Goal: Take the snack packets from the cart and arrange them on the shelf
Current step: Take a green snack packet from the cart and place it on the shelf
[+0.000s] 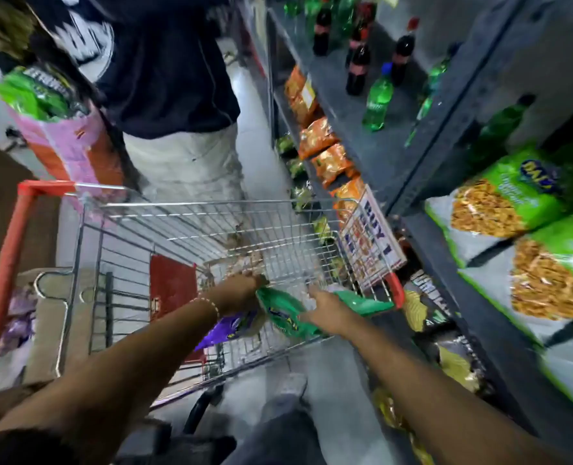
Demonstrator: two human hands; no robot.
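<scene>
Shop aisle | cart (pixel 191 209) | both hands (left (pixel 241 290), right (pixel 325 313)) clutching green packets (pixel 285 313)

One head-worn camera looks steeply down, close over the cart (pixel 184 226), shelf (pixel 446 135) at right

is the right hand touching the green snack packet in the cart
Touching. The head view shows the right hand lying on the green snack packet inside the cart, its fingers overlapping the packet's edge with no gap. Whether they have closed around it is unclear.
</scene>
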